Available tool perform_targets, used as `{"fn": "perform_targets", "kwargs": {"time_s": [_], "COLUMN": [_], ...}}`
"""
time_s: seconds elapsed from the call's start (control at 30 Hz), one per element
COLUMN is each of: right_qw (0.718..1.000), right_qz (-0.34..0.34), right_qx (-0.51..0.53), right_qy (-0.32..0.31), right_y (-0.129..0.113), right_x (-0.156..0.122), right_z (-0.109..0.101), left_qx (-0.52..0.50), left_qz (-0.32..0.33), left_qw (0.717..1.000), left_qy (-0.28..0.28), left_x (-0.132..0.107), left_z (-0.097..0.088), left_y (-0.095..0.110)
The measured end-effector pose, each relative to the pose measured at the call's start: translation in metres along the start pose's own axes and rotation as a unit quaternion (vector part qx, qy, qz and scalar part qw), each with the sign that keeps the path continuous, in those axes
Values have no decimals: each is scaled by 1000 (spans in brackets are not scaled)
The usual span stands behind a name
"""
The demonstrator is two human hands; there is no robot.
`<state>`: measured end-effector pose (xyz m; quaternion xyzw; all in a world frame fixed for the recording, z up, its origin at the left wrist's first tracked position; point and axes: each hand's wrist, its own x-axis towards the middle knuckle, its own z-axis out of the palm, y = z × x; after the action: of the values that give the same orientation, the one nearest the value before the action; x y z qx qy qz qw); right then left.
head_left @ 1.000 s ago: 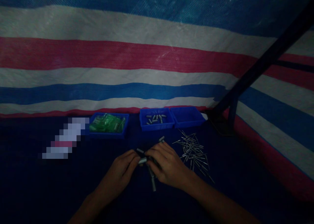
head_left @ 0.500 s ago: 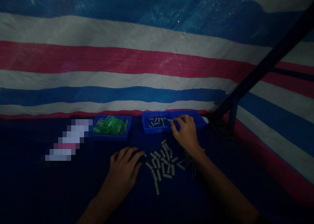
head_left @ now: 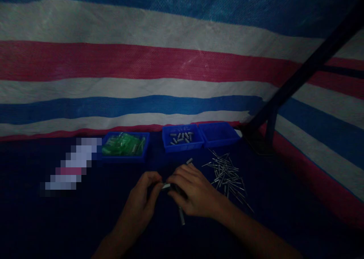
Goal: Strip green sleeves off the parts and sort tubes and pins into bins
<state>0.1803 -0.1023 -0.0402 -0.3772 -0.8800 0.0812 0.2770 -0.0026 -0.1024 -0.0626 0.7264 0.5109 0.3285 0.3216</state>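
My left hand (head_left: 142, 198) is closed, with thumb and forefinger pinching one end of a short grey metal cylinder (head_left: 165, 186). Meeting it from the other side, my right hand (head_left: 195, 189) curls its fingers round the cylinder's other end. Beneath my right hand lie more loose cylinders, mostly hidden; one cylinder (head_left: 181, 216) shows below the thumb and another (head_left: 189, 161) pokes out above the knuckles. To the right of that hand spreads a pile of thin metal rods (head_left: 226, 172).
At the back, a blue tray (head_left: 183, 148) holds several grey cylinders, beside a second blue tray (head_left: 220, 142). Further left, another blue tray (head_left: 125, 159) contains green plastic packets. A dark slanted post (head_left: 295, 81) and striped sheeting (head_left: 142, 62) bound the dark blue surface.
My right hand has come back from the blue trays to above the loose cylinders and met my left hand. A cylinder is now held between them, and the view has shifted slightly.
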Motion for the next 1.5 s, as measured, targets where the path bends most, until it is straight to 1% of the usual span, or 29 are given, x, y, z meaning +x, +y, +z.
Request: {"fn": "perform_targets", "kwargs": {"time_s": [0.13, 0.27, 0.33, 0.43, 0.53, 0.6, 0.67, 0.73, 0.77, 0.83, 0.87, 0.93, 1.0, 1.07, 1.17, 1.27, 1.33, 1.4, 1.5], "right_qw": [1000, 999, 999, 997, 997, 997, 995, 984, 973, 937, 918, 898, 901, 915, 936, 945, 944, 939, 929], "right_qz": [-6, 12, 21, 26, 30, 38, 55, 99, 137, 231, 277, 327, 325, 297, 254, 218, 210, 219, 248], "right_qx": [3, 12, 21, 36, 37, 20, -21, -82, -115, -185, -216, -246, -244, -222, -184, -171, -174, -190, -225], "right_qy": [14, 31, 45, 69, 63, 57, 76, 122, 148, 186, 184, 164, 152, 156, 161, 174, 184, 184, 158], "right_y": [-2, 0, 1, -1, -3, -2, 6, 22, 32, 52, 61, 72, 73, 67, 57, 58, 66, 79, 105], "right_x": [1, 1, 1, 0, -2, -2, -1, 5, 8, 17, 20, 22, 16, 4, -12, -15, -10, -4, 7], "right_z": [6, 2, 0, 0, 3, 3, 0, -9, -14, -26, -30, -35, -33, -28, -19, -19, -25, -36, -53], "left_qx": [-5, 20, 33, 33, 28, 36, 67, 115, 142, 189, 206, 225, 233, 235, 228, 214, 203, 188, 167], "left_qz": [16, 89, 113, 109, 92, 84, 86, 110, 127, 158, 167, 168, 158, 148, 141, 128, 120, 123, 143], "left_qw": [999, 994, 991, 990, 993, 994, 993, 987, 982, 969, 964, 959, 959, 960, 962, 966, 969, 973, 975], "left_qy": [27, 51, 66, 83, 72, 62, 52, 31, 15, -21, -35, -45, -38, -31, -50, -72, -68, -50, -15], "left_x": [-3, -5, -6, -6, -6, -5, -3, -2, -2, -3, -4, -7, -8, -7, -6, -4, -3, -3, -2], "left_z": [1, 2, 4, 7, 10, 11, 11, 11, 11, 11, 11, 10, 9, 9, 8, 8, 7, 5, 2], "left_y": [4, 5, 4, 3, 0, -2, -4, -6, -7, -8, -8, -7, -6, -5, -4, -3, -2, -2, -4]}}
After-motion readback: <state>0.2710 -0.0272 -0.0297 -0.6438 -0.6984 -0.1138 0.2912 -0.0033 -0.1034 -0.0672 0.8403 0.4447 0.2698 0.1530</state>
